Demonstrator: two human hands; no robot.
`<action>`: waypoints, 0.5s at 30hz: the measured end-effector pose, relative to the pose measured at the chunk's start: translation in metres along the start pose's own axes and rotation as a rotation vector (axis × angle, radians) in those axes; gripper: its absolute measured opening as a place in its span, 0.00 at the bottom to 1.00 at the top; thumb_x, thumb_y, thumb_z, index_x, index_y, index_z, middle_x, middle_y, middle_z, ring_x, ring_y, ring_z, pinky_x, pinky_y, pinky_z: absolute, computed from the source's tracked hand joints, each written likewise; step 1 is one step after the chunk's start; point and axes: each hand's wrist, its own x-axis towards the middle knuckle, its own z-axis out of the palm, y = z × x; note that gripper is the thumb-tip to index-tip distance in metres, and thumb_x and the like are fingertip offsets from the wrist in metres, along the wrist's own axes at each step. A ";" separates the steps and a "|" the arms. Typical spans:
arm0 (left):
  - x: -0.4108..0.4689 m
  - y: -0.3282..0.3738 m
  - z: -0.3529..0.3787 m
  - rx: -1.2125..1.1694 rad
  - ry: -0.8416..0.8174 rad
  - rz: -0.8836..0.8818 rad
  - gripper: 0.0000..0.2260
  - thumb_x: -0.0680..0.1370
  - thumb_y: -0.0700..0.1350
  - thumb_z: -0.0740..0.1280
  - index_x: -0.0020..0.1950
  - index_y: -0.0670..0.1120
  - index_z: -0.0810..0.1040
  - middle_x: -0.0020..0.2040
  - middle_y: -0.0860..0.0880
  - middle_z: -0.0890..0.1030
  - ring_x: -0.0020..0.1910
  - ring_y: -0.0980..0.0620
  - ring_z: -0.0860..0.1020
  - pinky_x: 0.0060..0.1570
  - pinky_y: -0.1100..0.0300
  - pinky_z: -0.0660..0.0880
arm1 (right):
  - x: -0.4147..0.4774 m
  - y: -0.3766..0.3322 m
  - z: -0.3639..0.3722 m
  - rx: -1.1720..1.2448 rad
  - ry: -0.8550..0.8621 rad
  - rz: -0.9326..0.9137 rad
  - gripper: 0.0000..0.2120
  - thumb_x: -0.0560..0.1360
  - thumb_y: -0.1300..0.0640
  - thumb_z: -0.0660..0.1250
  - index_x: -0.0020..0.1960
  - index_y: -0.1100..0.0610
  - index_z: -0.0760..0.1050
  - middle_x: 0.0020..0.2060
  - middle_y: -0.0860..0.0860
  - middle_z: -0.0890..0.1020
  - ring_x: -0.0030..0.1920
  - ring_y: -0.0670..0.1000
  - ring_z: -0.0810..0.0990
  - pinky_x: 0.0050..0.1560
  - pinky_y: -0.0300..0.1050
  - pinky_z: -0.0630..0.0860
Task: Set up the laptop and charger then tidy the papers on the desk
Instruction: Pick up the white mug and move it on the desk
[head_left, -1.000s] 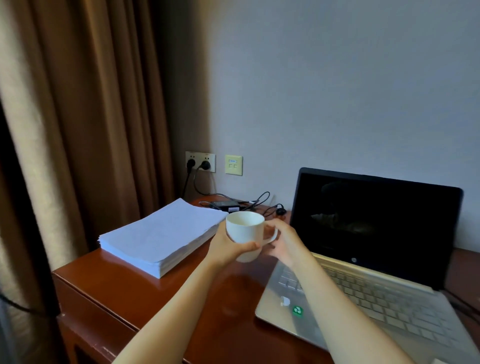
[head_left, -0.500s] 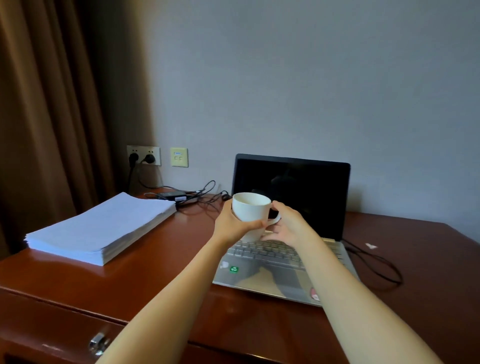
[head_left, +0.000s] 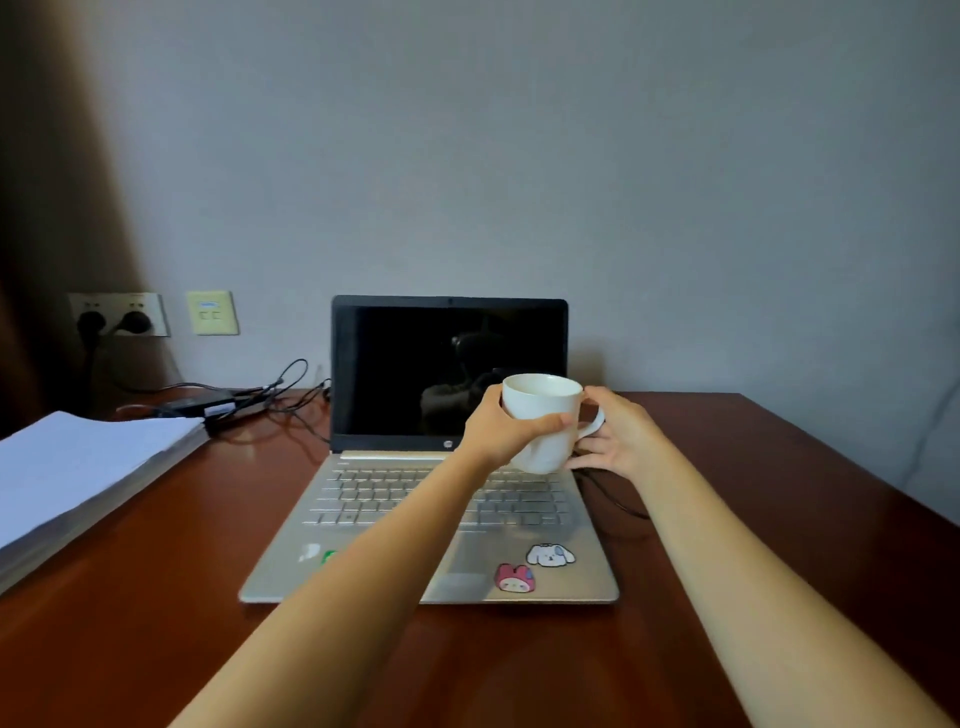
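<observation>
Now your left hand (head_left: 496, 428) clamps its fingers round the mug (head_left: 543, 410) at centre frame, while your right hand (head_left: 621, 441) pinches its handle. Behind it the open laptop (head_left: 415, 364) sits on the bench (head_left: 779, 493), the charger (head_left: 205, 404) at middle left, the papers (head_left: 78, 457) at the left edge.

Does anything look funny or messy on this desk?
Yes. The left hand and right hand hold a white mug above the open laptop, an odd spot for a cup. The charger cables behind lie tangled.
</observation>
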 end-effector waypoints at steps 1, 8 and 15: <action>0.007 -0.001 0.010 -0.001 -0.012 -0.003 0.46 0.50 0.66 0.75 0.65 0.51 0.70 0.57 0.52 0.78 0.57 0.50 0.77 0.54 0.49 0.78 | 0.003 -0.003 -0.009 -0.010 0.024 -0.004 0.10 0.78 0.56 0.60 0.57 0.58 0.72 0.57 0.65 0.75 0.47 0.63 0.78 0.39 0.60 0.76; 0.068 0.002 0.078 -0.005 -0.082 -0.015 0.40 0.61 0.58 0.78 0.68 0.48 0.67 0.60 0.51 0.75 0.59 0.51 0.74 0.58 0.55 0.75 | 0.061 -0.022 -0.063 -0.037 0.235 0.008 0.05 0.76 0.58 0.60 0.47 0.58 0.73 0.48 0.62 0.77 0.46 0.60 0.77 0.38 0.60 0.74; 0.146 0.006 0.130 -0.038 -0.187 -0.056 0.36 0.65 0.54 0.77 0.69 0.49 0.65 0.63 0.51 0.74 0.61 0.51 0.74 0.56 0.58 0.74 | 0.129 -0.050 -0.103 -0.020 0.426 0.034 0.11 0.75 0.58 0.61 0.56 0.58 0.73 0.50 0.61 0.78 0.44 0.59 0.78 0.45 0.58 0.74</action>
